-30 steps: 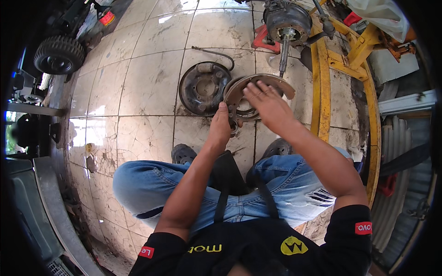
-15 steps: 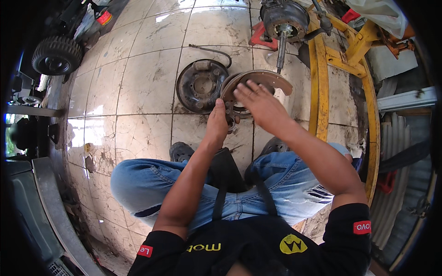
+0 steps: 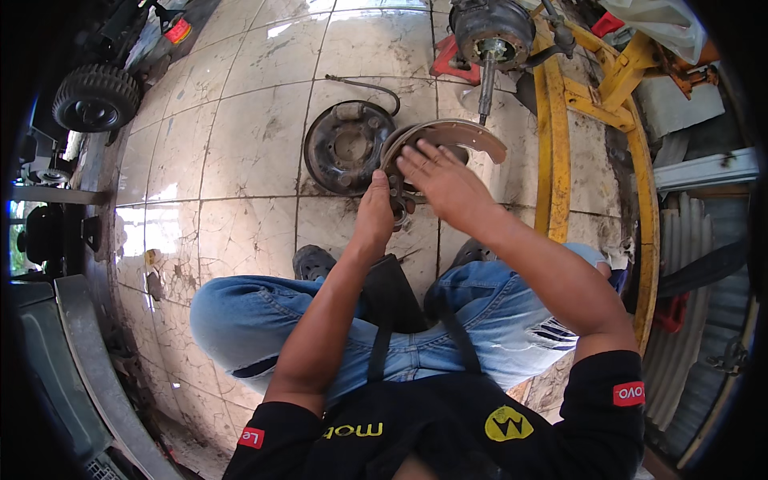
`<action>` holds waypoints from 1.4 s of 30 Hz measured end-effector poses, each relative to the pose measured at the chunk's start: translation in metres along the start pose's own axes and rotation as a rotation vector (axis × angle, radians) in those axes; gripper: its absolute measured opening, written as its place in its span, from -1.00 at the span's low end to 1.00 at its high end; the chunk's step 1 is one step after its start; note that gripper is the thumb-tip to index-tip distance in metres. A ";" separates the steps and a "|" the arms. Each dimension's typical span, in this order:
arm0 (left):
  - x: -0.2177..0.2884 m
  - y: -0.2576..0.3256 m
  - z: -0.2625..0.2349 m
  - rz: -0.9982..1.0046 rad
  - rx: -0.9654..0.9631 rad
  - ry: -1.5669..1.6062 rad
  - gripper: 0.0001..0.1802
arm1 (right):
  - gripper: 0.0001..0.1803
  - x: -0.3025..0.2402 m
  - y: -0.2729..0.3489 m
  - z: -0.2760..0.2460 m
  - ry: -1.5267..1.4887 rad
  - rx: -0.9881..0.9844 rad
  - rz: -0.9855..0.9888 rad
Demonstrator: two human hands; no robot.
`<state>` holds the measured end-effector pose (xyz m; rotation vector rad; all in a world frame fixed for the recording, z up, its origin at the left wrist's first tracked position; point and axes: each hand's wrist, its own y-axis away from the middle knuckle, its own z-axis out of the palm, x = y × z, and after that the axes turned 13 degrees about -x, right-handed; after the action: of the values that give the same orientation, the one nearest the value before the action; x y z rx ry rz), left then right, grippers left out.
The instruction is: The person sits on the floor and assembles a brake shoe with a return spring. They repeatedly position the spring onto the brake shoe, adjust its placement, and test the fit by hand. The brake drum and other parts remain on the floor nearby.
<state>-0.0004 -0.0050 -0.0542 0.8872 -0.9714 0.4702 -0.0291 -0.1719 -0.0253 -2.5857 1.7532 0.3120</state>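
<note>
A curved, rust-brown brake shoe (image 3: pixel 482 142) is held above the floor in front of me. My left hand (image 3: pixel 374 212) is closed around its near left end, thumb on top, with a metal fitting hanging beside the fingers. Across the shoe's inner face lies my right hand (image 3: pixel 452 188), fingers stretched out and partly hiding it. Just beyond the left hand, a round black brake backing plate (image 3: pixel 324 156) rests on the tiles. Part of that plate's right edge is covered by the shoe.
A thin dark hose (image 3: pixel 372 85) curves over the plate's far side. At the far right stands a brake drum (image 3: pixel 492 28) with a shaft, near a red stand (image 3: pixel 456 64). A yellow metal frame (image 3: pixel 554 152) runs along my right. A tyre (image 3: pixel 96 98) is at far left.
My right hand has slid slightly left along the brake shoe, and the shoe has tilted a little. The left hand keeps its hold.
</note>
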 end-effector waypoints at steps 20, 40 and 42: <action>-0.004 -0.002 -0.001 0.009 0.009 -0.015 -0.30 | -0.50 -0.003 -0.002 0.004 0.034 0.048 -0.013; -0.001 0.001 -0.002 -0.028 0.010 -0.033 -0.30 | -0.50 0.003 -0.004 0.000 0.039 0.058 0.079; -0.002 0.000 0.000 -0.002 0.011 -0.010 -0.30 | -0.49 -0.004 -0.003 0.000 0.014 0.011 0.021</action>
<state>-0.0011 -0.0047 -0.0561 0.9008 -0.9778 0.4706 -0.0278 -0.1667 -0.0245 -2.5693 1.7823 0.2843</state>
